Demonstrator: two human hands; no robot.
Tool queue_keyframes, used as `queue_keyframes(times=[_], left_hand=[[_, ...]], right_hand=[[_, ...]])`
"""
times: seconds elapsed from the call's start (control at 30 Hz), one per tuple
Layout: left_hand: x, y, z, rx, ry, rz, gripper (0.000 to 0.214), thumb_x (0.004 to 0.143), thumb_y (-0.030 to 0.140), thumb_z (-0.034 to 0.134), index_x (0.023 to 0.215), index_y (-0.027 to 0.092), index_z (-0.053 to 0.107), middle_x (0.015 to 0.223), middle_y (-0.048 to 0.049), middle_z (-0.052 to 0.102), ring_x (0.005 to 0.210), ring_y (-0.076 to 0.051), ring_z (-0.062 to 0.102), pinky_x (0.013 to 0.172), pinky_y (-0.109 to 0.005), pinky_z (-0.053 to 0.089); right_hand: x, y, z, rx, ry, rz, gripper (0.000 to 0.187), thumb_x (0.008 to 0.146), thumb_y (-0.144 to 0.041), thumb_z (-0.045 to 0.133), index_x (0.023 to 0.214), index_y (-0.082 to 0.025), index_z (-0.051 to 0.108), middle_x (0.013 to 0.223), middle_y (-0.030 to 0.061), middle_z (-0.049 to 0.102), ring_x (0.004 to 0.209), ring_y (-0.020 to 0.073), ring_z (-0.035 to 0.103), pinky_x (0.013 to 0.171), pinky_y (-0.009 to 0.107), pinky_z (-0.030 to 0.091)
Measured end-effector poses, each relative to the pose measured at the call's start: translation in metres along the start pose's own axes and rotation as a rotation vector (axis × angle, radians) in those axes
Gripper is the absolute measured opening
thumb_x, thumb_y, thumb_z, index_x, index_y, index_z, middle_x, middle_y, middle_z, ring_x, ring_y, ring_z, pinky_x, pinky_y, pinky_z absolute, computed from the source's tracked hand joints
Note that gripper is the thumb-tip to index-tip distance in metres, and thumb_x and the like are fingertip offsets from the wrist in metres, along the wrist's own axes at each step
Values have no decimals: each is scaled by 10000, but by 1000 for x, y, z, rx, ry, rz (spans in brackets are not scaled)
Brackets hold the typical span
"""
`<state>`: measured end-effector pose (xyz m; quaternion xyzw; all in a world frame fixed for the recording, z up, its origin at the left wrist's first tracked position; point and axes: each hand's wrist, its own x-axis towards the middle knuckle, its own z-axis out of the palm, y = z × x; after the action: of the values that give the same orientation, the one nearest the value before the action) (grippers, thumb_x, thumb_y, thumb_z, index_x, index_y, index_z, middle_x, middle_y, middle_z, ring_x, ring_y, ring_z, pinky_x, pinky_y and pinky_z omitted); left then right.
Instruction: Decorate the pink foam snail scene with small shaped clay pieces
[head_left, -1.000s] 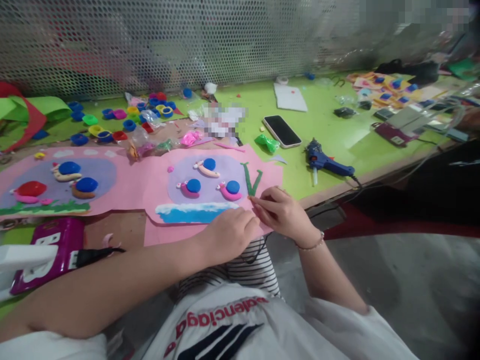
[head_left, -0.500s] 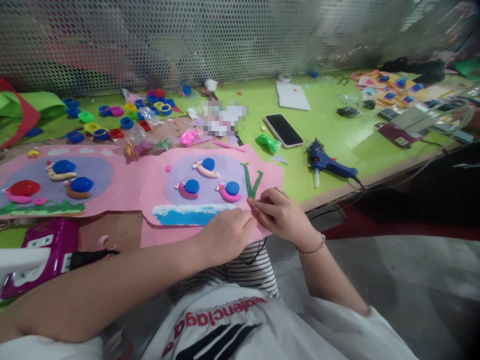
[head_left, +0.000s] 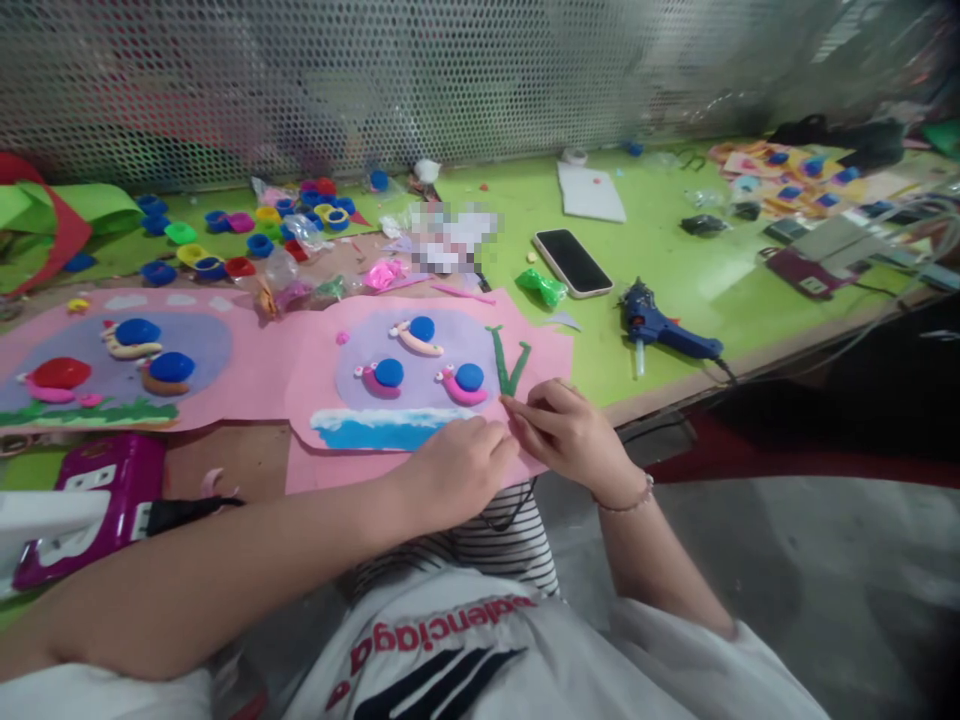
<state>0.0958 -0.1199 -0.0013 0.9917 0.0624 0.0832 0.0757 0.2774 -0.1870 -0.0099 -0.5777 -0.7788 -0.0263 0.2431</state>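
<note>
A pink paper collage (head_left: pixel 322 375) lies at the table's near edge, with a lilac oval, a blue wave strip and three snails made of blue bottle caps (head_left: pixel 469 376). A green V of clay strips (head_left: pixel 508 362) stands at its right side. My right hand (head_left: pixel 571 432) rests at the collage's lower right corner, fingers curled, index finger pointing left just under the V. My left hand (head_left: pixel 459 468) lies next to it on the bottom edge, fingers curled down against the paper; what they pinch is hidden.
A second pink collage (head_left: pixel 112 360) lies to the left. Loose coloured bottle caps (head_left: pixel 247 235) sit behind. A phone (head_left: pixel 573 262), green clay lump (head_left: pixel 541 287) and blue glue gun (head_left: pixel 664 330) lie right. A magenta power strip (head_left: pixel 97 500) sits near left. Perforated metal screen behind.
Both hands stay at the collage's lower right corner with only slight finger shifts. The view wobbled a little.
</note>
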Motion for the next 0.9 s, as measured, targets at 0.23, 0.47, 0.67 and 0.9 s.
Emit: queue_keyframes(times=[0.23,0.47,0.67,0.9], left_hand=[[0,-1,-1,5,-34,6,140,843,107,356,885,125,489,814,-89,526,746,-231,515,643,-367,452],[1,-2,-1,-4,-28,7,145,839,111,355,886,125,491,807,-89,521,770,-237,519,641,-371,453],[1,-2,-1,-36,-41,11,185,850,116,342,945,106,500,829,-101,533,769,-234,523,662,-376,452],[1,-2,-2,-38,-46,7,182,853,125,329,893,114,506,812,-103,533,775,-238,520,678,-376,454]], right_hand=[[0,-1,0,19,17,8,267,869,-195,489,1060,-112,657,818,92,506,710,153,484,632,310,451],[1,-2,-2,16,-55,2,260,876,-198,467,1042,-135,657,809,91,505,759,181,490,661,338,453],[-1,-1,-2,21,-57,27,306,885,-205,453,1135,-156,623,851,91,489,757,176,490,651,331,454],[1,0,-1,71,-35,54,303,881,-199,467,1134,-171,631,838,79,477,742,167,482,640,319,450]])
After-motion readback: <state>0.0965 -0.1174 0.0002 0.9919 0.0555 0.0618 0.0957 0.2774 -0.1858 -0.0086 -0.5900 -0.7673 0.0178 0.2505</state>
